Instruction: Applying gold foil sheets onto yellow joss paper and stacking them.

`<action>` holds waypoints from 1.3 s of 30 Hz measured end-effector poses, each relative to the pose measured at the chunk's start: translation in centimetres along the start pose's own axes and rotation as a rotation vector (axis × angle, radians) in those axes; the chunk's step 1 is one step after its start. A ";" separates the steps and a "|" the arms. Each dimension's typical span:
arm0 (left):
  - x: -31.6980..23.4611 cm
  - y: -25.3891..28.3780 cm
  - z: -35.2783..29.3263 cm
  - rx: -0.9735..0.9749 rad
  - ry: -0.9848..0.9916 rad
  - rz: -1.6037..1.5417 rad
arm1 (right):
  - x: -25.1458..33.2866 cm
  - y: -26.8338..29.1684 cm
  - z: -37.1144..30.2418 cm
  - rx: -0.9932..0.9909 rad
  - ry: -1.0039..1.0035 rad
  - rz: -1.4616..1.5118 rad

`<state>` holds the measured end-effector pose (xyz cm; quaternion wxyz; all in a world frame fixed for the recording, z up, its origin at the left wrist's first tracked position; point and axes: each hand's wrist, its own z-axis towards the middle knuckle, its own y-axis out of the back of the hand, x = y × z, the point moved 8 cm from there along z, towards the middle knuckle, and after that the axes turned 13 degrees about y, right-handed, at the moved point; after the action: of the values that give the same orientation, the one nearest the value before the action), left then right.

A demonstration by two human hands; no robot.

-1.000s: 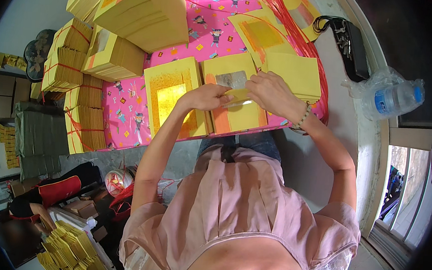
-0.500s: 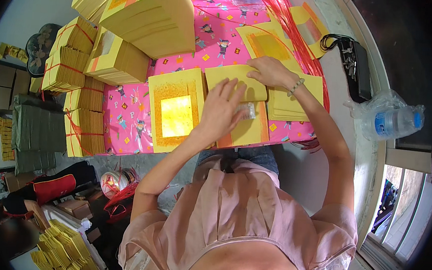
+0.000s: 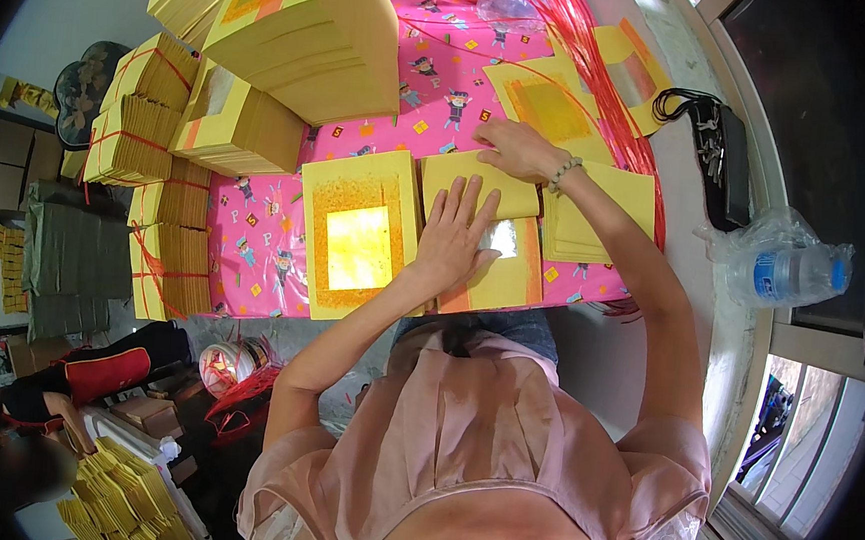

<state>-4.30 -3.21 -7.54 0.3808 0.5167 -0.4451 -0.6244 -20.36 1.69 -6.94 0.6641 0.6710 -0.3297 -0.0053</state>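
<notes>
My left hand lies flat on a folded yellow paper sheet, fingers spread and stretched toward the far side. A silver patch and an orange strip show on the yellow paper below the fold. At the far edge of the folded sheet, my right hand reaches in from the right with its fingers loosely extended. I see nothing held in it. Left of my hands lies a yellow sheet with a shiny gold square. On the right is a pile of plain yellow sheets.
Tall yellow paper stacks and red-tied bundles stand at the left. Red string runs along the table's right side. Beyond it are a black case with keys and a bagged plastic bottle. Another person is at lower left.
My right hand has shifted slightly left along the far edge of the folded sheet. My left hand has flattened with its fingers pointing farther away. The whole view has moved slightly.
</notes>
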 end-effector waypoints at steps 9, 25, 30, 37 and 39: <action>-0.2 -0.4 0.1 0.016 0.001 0.016 | 0.8 -1.4 1.1 0.009 0.093 0.103; -0.1 -1.0 0.0 0.110 0.010 -0.019 | 1.4 -1.7 0.6 0.010 0.092 0.101; -0.1 -1.4 0.1 0.134 0.001 -0.002 | 1.6 -1.5 0.6 0.013 0.086 0.085; -0.1 -1.5 -0.1 0.146 -0.007 -0.034 | 1.9 -1.4 0.6 0.013 0.064 0.103; -0.1 -1.6 -0.2 0.152 -0.019 -0.027 | 1.8 -1.5 0.6 0.019 0.060 0.107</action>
<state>-4.15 -2.63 -9.00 0.3280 0.5441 -0.4876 -0.5988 -18.56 0.19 -7.54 0.6666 0.6584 -0.3454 0.0534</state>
